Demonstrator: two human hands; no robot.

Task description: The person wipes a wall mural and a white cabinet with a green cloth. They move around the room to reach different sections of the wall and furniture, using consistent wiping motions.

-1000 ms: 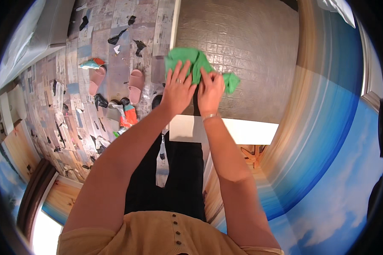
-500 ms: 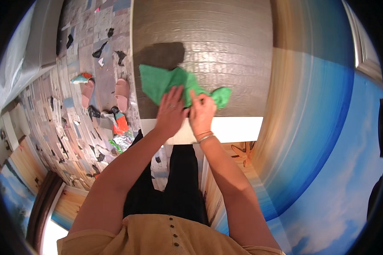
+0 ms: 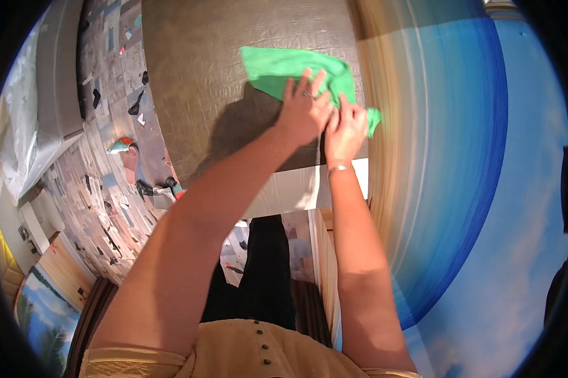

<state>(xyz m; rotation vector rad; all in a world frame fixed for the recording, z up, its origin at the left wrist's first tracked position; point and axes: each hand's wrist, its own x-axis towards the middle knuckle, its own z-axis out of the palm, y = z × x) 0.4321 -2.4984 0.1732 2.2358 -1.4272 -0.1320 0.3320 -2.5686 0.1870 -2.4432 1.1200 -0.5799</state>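
A green cloth (image 3: pixel 284 66) lies spread and partly bunched on a dark, wood-grained tabletop (image 3: pixel 196 63), close to its right side. My left hand (image 3: pixel 305 114) rests on the cloth with its fingers stretched and apart, a ring on one of them. Just right of it, my right hand (image 3: pixel 346 129) has its fingers curled onto the cloth's bunched end, and a small green corner sticks out beyond them. The two hands touch or nearly touch. A shadow from my arms falls on the tabletop left of the cloth.
The white front edge (image 3: pixel 284 191) of the table faces me. A wall with a blue and sand-coloured mural (image 3: pixel 460 126) runs along the right. Left, scraps and a pink slipper (image 3: pixel 131 165) lie on the patterned floor (image 3: pixel 117 208); a plastic-covered grey piece (image 3: pixel 51 82) stands farther left.
Both hands have slid the green cloth right and farther away across the tabletop. My left arm now reaches across my front, and the view has shifted to the right.
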